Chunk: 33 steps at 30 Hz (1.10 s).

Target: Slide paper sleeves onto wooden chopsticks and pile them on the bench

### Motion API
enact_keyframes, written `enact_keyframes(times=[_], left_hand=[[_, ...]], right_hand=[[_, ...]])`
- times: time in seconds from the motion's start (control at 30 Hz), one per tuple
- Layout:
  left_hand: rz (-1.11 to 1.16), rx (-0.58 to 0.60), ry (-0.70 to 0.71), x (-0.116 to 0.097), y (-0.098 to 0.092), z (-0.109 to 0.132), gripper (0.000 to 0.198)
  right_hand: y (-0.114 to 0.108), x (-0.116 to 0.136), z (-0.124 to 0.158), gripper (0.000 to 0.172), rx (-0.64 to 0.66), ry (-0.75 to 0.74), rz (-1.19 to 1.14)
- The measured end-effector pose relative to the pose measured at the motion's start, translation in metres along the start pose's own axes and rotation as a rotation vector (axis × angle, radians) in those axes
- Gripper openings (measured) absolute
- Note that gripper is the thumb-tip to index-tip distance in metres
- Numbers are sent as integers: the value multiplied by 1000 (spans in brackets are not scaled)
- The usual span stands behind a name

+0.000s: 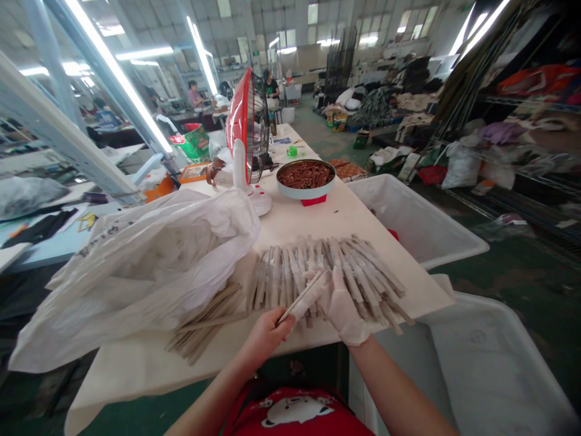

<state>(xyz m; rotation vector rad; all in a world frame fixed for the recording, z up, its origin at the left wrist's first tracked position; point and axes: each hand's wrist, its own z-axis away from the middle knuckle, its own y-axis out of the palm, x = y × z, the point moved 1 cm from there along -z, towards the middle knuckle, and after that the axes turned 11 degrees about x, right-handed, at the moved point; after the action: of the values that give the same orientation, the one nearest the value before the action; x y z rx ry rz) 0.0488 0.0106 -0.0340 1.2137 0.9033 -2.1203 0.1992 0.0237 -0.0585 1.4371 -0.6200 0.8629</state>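
My left hand [267, 332] is bare and pinches the near end of one thin pale wrapped stick [303, 297]. My right hand [341, 303], in a white glove, lies with fingers curled around the far part of the same stick, resting on a fanned row of several similar sticks [318, 266] on the white table [318, 221]. More sticks [204, 327] spill from under a large white plastic bag [149, 260] to the left.
A red-and-white desk fan [247, 136] stands behind the bag. A round bowl of brown pieces [306, 177] sits beyond the sticks. White plastic bins [417, 221] [481, 363] stand to the right of the table. Other people work at far tables.
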Motion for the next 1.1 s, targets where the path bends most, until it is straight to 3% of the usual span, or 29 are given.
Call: enact_keyframes(times=[0.1, 0.2, 0.33, 0.47, 0.57, 0.7, 0.8, 0.87, 1.0, 1.1], left_hand=[[-25, -43, 38, 8, 9, -10, 30], [-140, -166, -2, 14, 9, -35, 31], [-278, -356, -130, 20, -12, -79, 28], [-293, -393, -169, 29, -29, -103, 25], [-279, -404, -138, 38, -35, -98, 21], [-210, -439, -71, 53, -53, -58, 25], [-133, -484, -65, 68, -76, -9, 34], [-52, -539, -58, 79, -92, 27, 38], [121, -640, -39, 93, -127, 87, 38], [149, -667, -68, 100, -155, 122, 40]], right_hand=[[-5, -10, 1, 50, -6, 90, -159], [-17, -21, 3, 45, -74, 142, -211], [-40, -13, 7, 47, -184, 47, -143], [-37, -9, 14, 46, -200, 50, -53], [-28, -14, 15, 45, -266, 75, 20], [-13, -10, -4, 46, -247, 63, 148], [19, -5, -38, 46, -159, 41, 351], [56, -9, -71, 46, -53, 32, 486], [153, -48, -151, 42, 250, 53, 893], [217, -85, -220, 36, 368, 109, 1284]])
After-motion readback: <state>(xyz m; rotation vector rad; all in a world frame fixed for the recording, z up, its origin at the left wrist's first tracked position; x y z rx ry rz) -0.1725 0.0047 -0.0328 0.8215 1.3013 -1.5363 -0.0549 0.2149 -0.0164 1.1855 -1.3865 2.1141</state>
